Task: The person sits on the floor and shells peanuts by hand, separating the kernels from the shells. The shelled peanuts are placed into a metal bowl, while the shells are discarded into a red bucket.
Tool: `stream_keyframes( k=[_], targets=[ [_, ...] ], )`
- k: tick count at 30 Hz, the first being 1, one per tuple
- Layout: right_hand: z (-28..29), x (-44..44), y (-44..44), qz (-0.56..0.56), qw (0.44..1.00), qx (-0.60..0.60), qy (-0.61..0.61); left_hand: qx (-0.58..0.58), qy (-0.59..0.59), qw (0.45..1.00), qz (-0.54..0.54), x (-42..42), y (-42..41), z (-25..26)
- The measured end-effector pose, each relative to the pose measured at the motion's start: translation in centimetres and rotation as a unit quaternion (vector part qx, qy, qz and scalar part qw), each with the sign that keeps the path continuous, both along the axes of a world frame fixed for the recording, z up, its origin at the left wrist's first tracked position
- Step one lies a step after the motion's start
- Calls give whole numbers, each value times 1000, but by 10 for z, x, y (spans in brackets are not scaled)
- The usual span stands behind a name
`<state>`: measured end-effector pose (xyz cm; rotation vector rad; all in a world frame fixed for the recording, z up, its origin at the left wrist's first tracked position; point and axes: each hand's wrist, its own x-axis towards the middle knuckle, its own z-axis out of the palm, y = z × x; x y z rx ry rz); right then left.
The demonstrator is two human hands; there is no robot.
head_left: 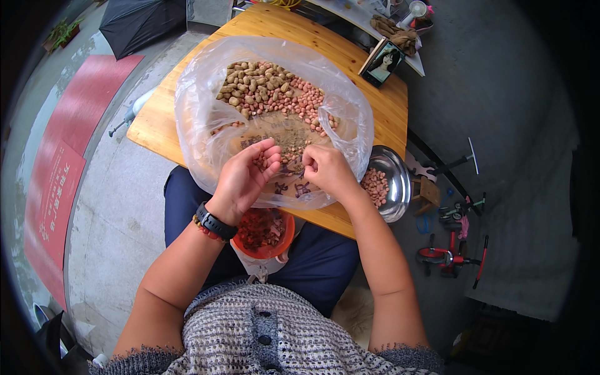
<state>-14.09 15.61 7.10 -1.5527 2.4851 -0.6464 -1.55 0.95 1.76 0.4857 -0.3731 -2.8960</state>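
Observation:
My left hand is turned palm up and cupped around a few shelled peanut kernels. To its right, my right hand has its fingers curled over small loose kernels; whether it pinches anything is hidden. Both hands are above the near part of a wide-mouthed clear plastic bag on a wooden table. Farther inside the bag lie unshelled peanuts, with pink kernels heaped to their right. Brown crumbs cover the bag's printed bottom.
A steel bowl of kernels sits by the table's right corner. Below the near edge, an orange bucket containing reddish shells or skins stands between my knees. A propped phone is at the back right. A small red balance bike stands on the floor.

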Motion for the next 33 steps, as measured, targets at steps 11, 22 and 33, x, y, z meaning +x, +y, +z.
stream_keyframes(
  k=[11,22,33],
  targets=[
    [-16,10,-8,85,986,32,138,16,9,1000,-7,-2,1,-3],
    [-1,7,-14,46,994,-4,99,1,0,1000,-10,0,5,1],
    [13,20,-35,19,994,-105,-11,-7,42,998,-44,-2,15,-2]
  ],
)
